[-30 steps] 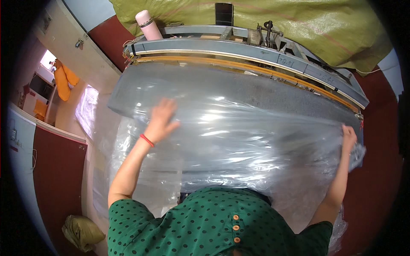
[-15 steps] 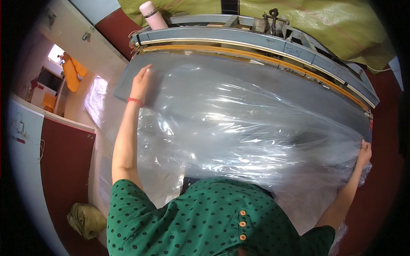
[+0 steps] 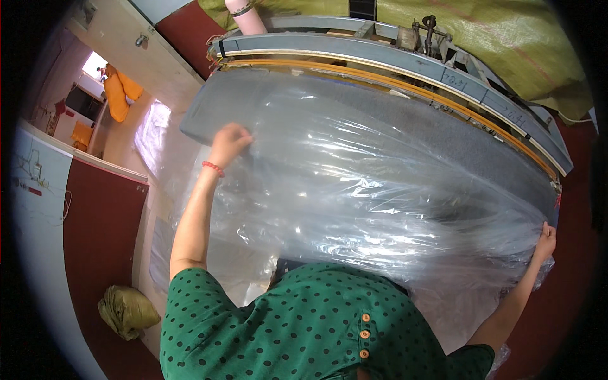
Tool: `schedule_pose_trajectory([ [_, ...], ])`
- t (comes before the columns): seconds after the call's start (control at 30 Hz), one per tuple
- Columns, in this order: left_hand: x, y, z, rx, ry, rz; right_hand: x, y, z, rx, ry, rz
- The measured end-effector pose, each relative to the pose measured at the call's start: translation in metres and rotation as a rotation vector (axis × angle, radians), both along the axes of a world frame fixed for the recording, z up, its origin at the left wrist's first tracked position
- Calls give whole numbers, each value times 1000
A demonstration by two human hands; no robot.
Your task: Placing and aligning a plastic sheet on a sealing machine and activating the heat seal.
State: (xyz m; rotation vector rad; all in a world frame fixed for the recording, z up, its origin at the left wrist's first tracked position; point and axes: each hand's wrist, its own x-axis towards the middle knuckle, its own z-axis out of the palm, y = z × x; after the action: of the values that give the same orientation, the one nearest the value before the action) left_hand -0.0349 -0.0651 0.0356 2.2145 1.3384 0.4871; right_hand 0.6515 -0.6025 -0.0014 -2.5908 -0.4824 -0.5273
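Note:
A wide sheet of clear plastic film point(image 3: 354, 183) lies wrinkled and shiny over a grey padded table point(image 3: 218, 95). At the film's left side, my left hand point(image 3: 231, 144), with a red bead bracelet on the wrist, has its fingers curled and pinched together on the film. Out at the far right end of the table, my right hand point(image 3: 547, 240) grips the film's edge, and creases fan from it across the sheet. The film hangs over the near edge of the table toward my body.
Behind the table runs a long grey metal bar point(image 3: 354, 47) with orange strips point(image 3: 329, 68) along it. A pink bottle point(image 3: 247, 19) stands behind its left end, and a metal clamp point(image 3: 429, 35) sits farther right. An olive sack point(image 3: 128, 311) lies at lower left, near an open door point(image 3: 126, 50).
My left hand has come nearer to me and slightly right, its fingers going from outstretched to pinched. My right hand keeps its hold on the film. The whole view has shifted a little.

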Motion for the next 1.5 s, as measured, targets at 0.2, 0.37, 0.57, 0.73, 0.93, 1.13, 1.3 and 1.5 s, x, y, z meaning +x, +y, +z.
schedule_pose_trajectory([
  [0.2,32,32,24,-35,-476,139,2,-2,-3,53,22,29],
  [0.37,90,82,8,229,-109,86,-1,-1,0,49,30,-15],
  [0.57,117,92,-5,404,28,111,-1,-3,1,20,-16,-9],
  [0.73,117,89,-4,372,114,55,14,-15,-9,142,23,18],
  [0.93,120,106,-19,615,-281,222,46,-8,-21,748,213,7],
  [1.13,112,145,-32,581,-476,336,61,64,-21,466,-243,38],
  [1.3,107,193,-43,504,-484,442,62,143,-21,717,-19,55],
  [1.5,106,223,-55,301,-713,389,55,173,-9,766,-57,18],
])
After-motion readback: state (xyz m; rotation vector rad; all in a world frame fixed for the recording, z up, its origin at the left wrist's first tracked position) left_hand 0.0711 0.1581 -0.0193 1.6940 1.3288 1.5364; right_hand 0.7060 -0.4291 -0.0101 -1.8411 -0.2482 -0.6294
